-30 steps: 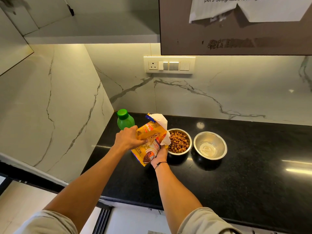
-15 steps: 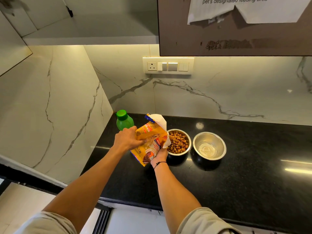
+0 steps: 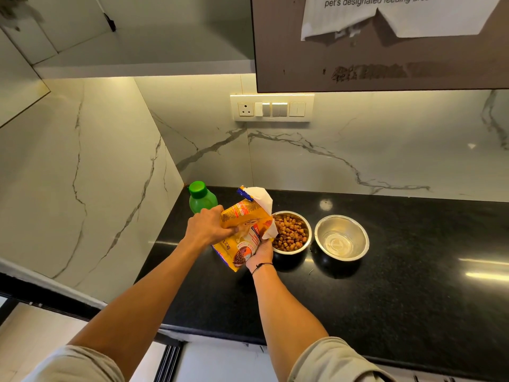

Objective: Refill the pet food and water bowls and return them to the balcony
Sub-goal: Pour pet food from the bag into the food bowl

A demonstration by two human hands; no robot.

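Observation:
A yellow pet food bag point(image 3: 243, 230) is held tilted over the black counter point(image 3: 385, 299), its white open top next to the left steel bowl point(image 3: 292, 232). That bowl is full of brown kibble. My left hand point(image 3: 206, 228) grips the bag's upper left side. My right hand point(image 3: 260, 252) holds the bag from below, by the bowl's near rim. A second steel bowl point(image 3: 341, 238), with no kibble in it, stands just to the right. A green bottle point(image 3: 202, 198) with a green cap stands behind the bag in the corner.
Marble walls close the counter at the left and back. A switch panel point(image 3: 271, 108) sits on the back wall. A brown cabinet point(image 3: 380, 64) with paper notes hangs overhead. The counter runs on to the right of the bowls.
Nothing has moved on the counter; both hands hold the bag in nearly the same pose, with only a slight shift of the view.

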